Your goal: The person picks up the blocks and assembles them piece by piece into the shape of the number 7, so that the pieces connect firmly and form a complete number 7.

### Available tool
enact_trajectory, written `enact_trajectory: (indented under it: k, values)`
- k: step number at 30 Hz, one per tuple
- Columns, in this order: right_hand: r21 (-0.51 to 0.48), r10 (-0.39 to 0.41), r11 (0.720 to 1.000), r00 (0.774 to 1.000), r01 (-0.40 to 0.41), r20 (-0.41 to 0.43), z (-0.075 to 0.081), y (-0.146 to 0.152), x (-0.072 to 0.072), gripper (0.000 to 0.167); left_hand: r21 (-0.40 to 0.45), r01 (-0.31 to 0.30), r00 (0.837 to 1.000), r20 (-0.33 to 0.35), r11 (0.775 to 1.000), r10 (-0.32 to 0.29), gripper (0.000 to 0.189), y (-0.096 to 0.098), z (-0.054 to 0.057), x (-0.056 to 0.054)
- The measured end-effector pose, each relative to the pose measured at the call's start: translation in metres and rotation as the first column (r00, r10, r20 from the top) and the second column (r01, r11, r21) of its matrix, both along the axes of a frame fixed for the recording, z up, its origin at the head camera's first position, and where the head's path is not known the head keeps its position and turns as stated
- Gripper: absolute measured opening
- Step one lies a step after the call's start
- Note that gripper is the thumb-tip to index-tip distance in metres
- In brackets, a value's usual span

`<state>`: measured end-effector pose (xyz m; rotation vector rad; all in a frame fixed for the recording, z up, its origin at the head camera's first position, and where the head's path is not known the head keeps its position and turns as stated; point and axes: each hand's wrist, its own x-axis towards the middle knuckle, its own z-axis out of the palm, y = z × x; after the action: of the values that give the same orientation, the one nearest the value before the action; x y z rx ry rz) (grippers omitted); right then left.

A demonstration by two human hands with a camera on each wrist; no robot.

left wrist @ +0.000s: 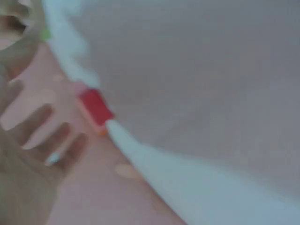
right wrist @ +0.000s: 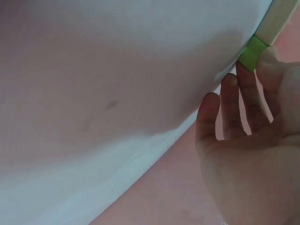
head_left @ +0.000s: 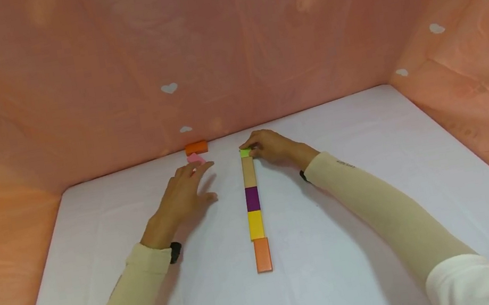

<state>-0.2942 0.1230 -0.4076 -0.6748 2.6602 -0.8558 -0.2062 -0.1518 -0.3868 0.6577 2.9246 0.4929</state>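
Note:
My right hand (head_left: 275,147) pinches a small light-green block (head_left: 245,153) between thumb and fingers at the far end of a straight row of blocks. In the right wrist view the green block (right wrist: 253,52) meets the end of a plain wooden block (right wrist: 277,22). Toward me the row continues with a purple block (head_left: 252,199), a yellow block (head_left: 256,225) and an orange block (head_left: 263,255), this last set slightly to the right. To the row's left, my left hand (head_left: 179,196) hovers with parted fingers and holds nothing. A pink block (head_left: 195,158) lies just beyond its fingertips.
Behind the pink block, a dark-orange block (head_left: 196,147) lies by the table's back edge. A white cloth covers the table (head_left: 365,262). Orange-pink curtains (head_left: 226,42) with white hearts rise at the back and both sides.

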Motion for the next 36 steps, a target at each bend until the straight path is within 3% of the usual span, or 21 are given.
enact_trajectory:
  k: [7, 12, 20, 36]
  values:
    - [0.003, -0.006, 1.0, 1.0, 0.006, 0.027, -0.002, 0.0, 0.0, 0.035, 0.086, 0.031, 0.999, -0.041, 0.996, -0.027, 0.065, 0.0, -0.008, -0.035]
    - [-0.005, -0.004, 1.0, 1.0, 0.004, 0.017, 0.0, -0.004, 0.002, 0.035, 0.086, 0.04, 0.996, -0.078, 0.995, -0.033, 0.052, -0.002, -0.012, -0.05]
    - [-0.005, -0.009, 1.0, 1.0, 0.009, 0.02, 0.002, -0.008, 0.005, 0.035, 0.038, 0.077, 0.989, -0.131, 0.996, -0.071, 0.045, -0.015, -0.02, -0.053]
    - [0.001, -0.011, 1.0, 1.0, 0.011, 0.016, 0.001, -0.003, 0.002, 0.036, 0.037, 0.011, 0.991, -0.132, 0.999, -0.006, 0.032, -0.027, -0.02, -0.049]
